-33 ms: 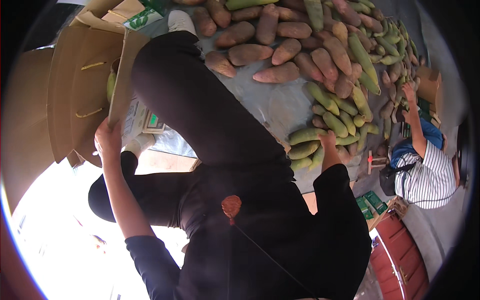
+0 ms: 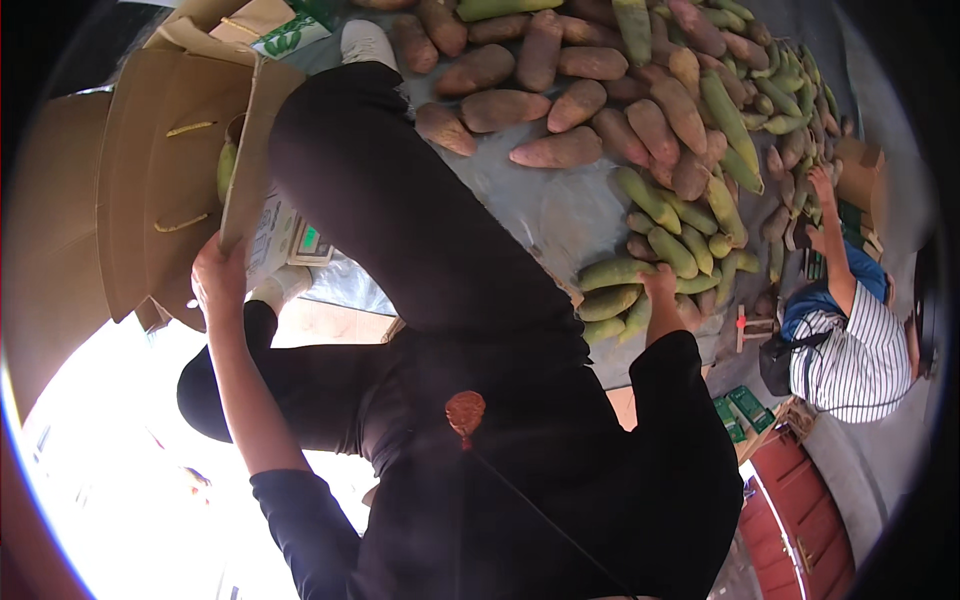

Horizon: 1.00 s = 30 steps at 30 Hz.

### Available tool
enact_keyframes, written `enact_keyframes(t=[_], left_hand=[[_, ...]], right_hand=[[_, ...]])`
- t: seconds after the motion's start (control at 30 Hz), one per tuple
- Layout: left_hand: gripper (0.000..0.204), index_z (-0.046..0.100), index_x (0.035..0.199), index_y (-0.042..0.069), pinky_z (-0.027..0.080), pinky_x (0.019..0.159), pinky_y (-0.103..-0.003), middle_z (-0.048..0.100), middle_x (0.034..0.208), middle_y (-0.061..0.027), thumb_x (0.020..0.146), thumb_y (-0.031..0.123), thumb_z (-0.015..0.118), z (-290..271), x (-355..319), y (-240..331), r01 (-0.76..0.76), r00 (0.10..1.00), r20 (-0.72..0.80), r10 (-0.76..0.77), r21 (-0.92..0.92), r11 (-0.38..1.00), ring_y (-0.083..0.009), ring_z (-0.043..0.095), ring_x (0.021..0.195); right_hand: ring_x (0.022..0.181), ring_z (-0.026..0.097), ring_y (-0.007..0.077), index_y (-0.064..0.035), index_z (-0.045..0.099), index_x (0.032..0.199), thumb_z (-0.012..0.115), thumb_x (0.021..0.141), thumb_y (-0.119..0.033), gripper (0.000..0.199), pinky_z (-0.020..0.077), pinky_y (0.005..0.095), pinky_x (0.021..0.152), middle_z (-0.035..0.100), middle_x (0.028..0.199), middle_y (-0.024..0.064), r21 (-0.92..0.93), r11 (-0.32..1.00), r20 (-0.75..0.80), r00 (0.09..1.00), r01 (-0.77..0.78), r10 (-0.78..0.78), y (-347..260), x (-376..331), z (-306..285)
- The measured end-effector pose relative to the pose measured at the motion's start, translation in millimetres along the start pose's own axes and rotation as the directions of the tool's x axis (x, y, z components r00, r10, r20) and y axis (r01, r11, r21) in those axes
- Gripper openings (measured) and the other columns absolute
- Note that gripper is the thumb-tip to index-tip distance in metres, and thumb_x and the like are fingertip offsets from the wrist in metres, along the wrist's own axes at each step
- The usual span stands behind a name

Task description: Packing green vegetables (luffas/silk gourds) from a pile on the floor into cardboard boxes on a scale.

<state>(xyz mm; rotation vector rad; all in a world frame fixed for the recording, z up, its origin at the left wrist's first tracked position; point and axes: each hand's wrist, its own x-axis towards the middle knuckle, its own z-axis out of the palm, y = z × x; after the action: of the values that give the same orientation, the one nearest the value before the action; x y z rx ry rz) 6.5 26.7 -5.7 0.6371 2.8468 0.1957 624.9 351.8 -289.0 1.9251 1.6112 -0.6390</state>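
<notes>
Green radish (image 2: pixel 612 273) by sheet's (image 2: pixel 540 195) near edge, right hand (image 2: pixel 658 284) kinda half-curled on it, can't tell grip; left hand (image 2: pixel 217 278) clamped on box (image 2: pixel 247 155).

Lettering and figures: a scale (image 2: pixel 313 256) bears green lit digits on its display (image 2: pixel 310 237); a pale panel (image 2: pixel 266 235) at the edge of the cardboard box (image 2: pixel 145 190) bears dark marks. Neither can be read with certainty.

A black top (image 2: pixel 560 490), black trousers (image 2: pixel 400 220), white shoes (image 2: pixel 366 43) and reddish-brown pendant (image 2: pixel 464 410) are worn.
</notes>
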Motion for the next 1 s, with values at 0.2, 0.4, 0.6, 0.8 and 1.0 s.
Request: enact_keyframes(t=[0.2, 0.4, 0.6, 0.8, 1.0], left_hand=[[0.025, 0.066, 0.099, 0.01, 0.048, 0.074, -0.043, 0.065, 0.088, -0.017, 0.078, 0.023, 0.063, 4.2, 2.8, -8.2, -0.02, 0.999, 0.03, 0.019, 0.029, 0.999, -0.0358, 0.062, 0.085], [0.019, 0.062, 0.092, 0.006, 0.049, 0.073, -0.044, 0.064, 0.085, -0.017, 0.077, 0.018, 0.066, 1.9, -3.9, 5.2, -0.053, 0.997, 0.056, 0.049, 0.075, 0.996, -0.0348, 0.061, 0.085], [0.009, 0.05, 0.084, 0.007, 0.054, 0.063, -0.039, 0.061, 0.079, -0.0108, 0.08, 0.01, 0.057, -8.1, -28.3, -2.7, -0.101, 0.994, 0.002, 0.108, 0.38, 0.92, -0.028, 0.064, 0.077], [0.005, 0.052, 0.08, 0.009, 0.053, 0.061, -0.033, 0.059, 0.074, -0.0054, 0.077, 0.009, 0.055, -16.6, -48.2, -2.0, -0.124, 0.989, -0.007, 0.146, 0.495, 0.86, -0.0206, 0.064, 0.073], [0.004, 0.052, 0.078, 0.009, 0.052, 0.06, -0.032, 0.06, 0.071, -0.0047, 0.075, 0.009, 0.056, -13.2, -45.9, -4.6, -0.141, 0.982, -0.052, 0.181, 0.433, 0.89, -0.0196, 0.064, 0.07]], right_hand=[[0.106, 0.054, 0.0335, -0.0134, 0.047, 0.126, 0.079, 0.07, -0.028, 0.066, 0.0466, 0.0477, 0.086, 0.052, 0.121, 0.0134, 0.332, 0.886, 0.256, 0.935, -0.324, 0.246, -20.1, -20.9, -38.5], [0.088, 0.058, 0.0281, -0.0159, 0.043, 0.124, 0.074, 0.075, -0.012, 0.058, 0.0493, 0.0419, 0.074, 0.056, 0.105, 0.0083, 0.565, 0.728, 0.423, 0.894, -0.388, 0.147, -31.2, -33.6, -48.0], [0.064, 0.057, 0.0183, -0.0078, 0.051, 0.113, 0.073, 0.066, 0.004, 0.054, 0.0449, 0.0275, 0.049, 0.059, 0.084, 0.0056, 0.457, 0.88, 0.197, 0.95, 0.13, -0.243, -96.2, -46.9, -64.2], [0.09, 0.059, 0.0197, -0.0014, 0.056, 0.109, 0.075, 0.063, -0.002, 0.05, 0.0465, 0.032, 0.079, 0.063, 0.097, 0.01, 0.212, 0.52, -0.306, 0.561, 0.828, -0.769, -212.2, -101.4, -152.1], [0.098, 0.053, 0.0159, -0.0023, 0.054, 0.111, 0.07, 0.073, -0.004, 0.041, 0.0421, 0.0284, 0.087, 0.056, 0.104, 0.0045, 0.396, 0.264, -0.491, 0.445, 0.88, -0.749, -342.6, -225.7, -262.4]])
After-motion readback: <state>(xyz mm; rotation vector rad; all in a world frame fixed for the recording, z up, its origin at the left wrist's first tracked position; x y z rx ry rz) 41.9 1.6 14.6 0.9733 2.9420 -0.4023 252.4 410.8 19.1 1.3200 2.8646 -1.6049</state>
